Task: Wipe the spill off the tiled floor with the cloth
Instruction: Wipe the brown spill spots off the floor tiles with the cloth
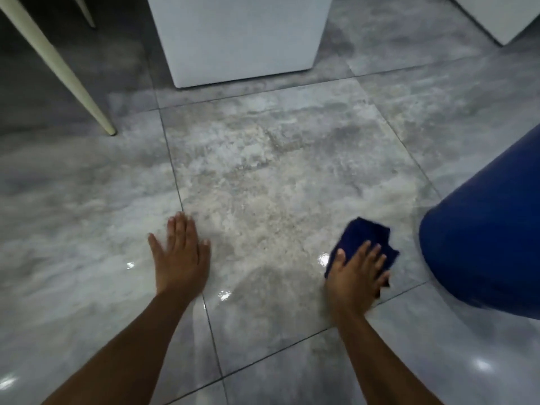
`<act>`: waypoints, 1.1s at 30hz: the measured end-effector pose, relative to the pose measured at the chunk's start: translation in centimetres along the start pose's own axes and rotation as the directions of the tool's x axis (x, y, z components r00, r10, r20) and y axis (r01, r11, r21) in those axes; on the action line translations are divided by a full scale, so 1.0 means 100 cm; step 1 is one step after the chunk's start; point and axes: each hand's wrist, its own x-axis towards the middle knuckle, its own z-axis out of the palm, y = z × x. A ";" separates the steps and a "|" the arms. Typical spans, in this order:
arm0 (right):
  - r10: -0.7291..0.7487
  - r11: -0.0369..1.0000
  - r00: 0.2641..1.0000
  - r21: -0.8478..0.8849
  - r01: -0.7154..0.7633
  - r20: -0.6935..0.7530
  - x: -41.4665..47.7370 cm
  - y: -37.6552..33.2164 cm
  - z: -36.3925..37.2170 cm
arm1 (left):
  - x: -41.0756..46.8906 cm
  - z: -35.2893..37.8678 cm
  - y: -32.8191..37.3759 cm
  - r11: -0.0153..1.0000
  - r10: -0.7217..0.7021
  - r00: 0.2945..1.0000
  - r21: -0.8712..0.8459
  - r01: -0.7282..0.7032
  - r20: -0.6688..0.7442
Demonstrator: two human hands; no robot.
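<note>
A dark blue cloth (365,235) lies crumpled on the grey tiled floor (277,176) at the lower right of the central tile. My right hand (356,273) presses flat on top of it, fingers spread over its near half. My left hand (181,252) rests palm down on the floor beside the tile's left grout line, fingers apart, holding nothing. The central tile looks wet and glossy near my hands, with bright reflections; I cannot tell the spill's edges from the tile's mottled pattern.
A large blue rounded container (485,229) stands close to the right of the cloth. A white box-like unit (239,39) sits at the back centre, another white edge (502,16) at the back right. A cream furniture leg (58,65) slants down at the left.
</note>
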 end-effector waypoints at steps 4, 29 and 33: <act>-0.214 0.977 0.977 0.004 0.214 -0.009 -0.123 -0.030 0.020 | -0.001 -0.010 -0.037 0.995 -0.100 0.994 -0.010 0.100 -0.034; -0.748 0.653 0.635 0.043 0.756 0.193 -0.093 -0.236 0.040 | -0.024 -0.034 -0.140 0.953 -0.293 0.955 -0.100 0.287 -0.051; -0.565 0.825 0.823 0.048 0.563 0.068 -0.092 -0.188 0.042 | -0.037 -0.023 -0.145 0.949 -0.312 0.949 -0.062 0.309 -0.045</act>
